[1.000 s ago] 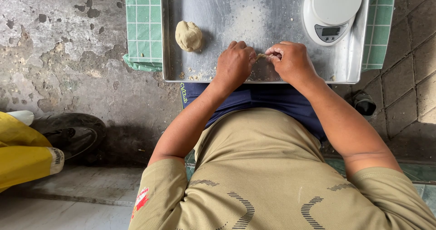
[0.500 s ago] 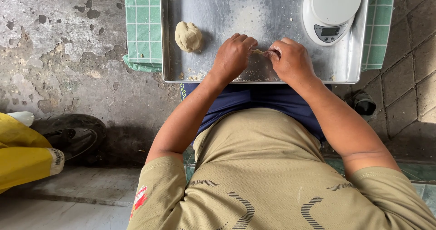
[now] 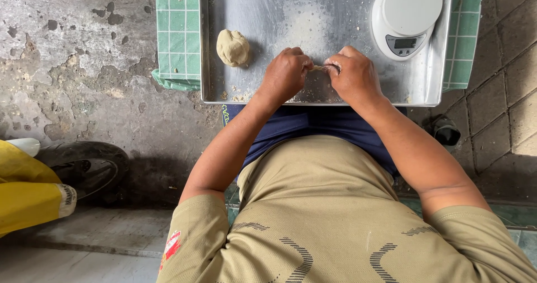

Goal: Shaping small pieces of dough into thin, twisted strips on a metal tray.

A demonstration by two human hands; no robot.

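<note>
My left hand (image 3: 285, 75) and my right hand (image 3: 353, 76) meet over the near part of a floured metal tray (image 3: 313, 14). Between their fingertips they pinch a small piece of pale dough (image 3: 319, 67), mostly hidden by the fingers. A rounded ball of dough (image 3: 232, 47) lies on the tray, left of my left hand and apart from it. A white round kitchen scale (image 3: 407, 15) stands on the tray's far right corner, beyond my right hand.
The tray rests on a green checked cloth (image 3: 178, 31) over a rough concrete floor. A dark tyre (image 3: 84, 168) and a yellow object (image 3: 28, 193) lie at the lower left. Brick paving (image 3: 509, 81) is on the right.
Both hands have shifted slightly away from me on the tray while working the small dough piece between the fingers. The dough ball and scale have not moved.
</note>
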